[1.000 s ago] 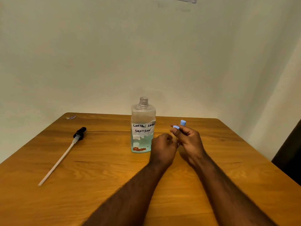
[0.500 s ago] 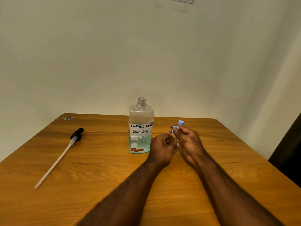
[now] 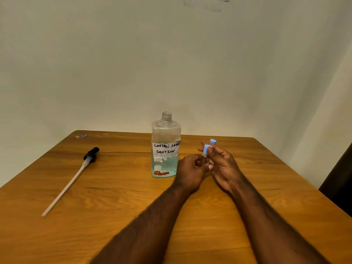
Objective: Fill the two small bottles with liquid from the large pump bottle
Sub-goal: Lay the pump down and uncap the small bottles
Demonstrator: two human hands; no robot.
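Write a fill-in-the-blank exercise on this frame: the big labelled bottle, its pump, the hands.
1. The black pump head with long white tube lies on the wooden table to the ____ of the large clear plastic bottle.
2. The second line of its handwritten white label reads ____.
3. The right hand pinches the ____ cap of a small clear bottle, which the left hand holds.
Missing words: left; SOLUTION; blue.
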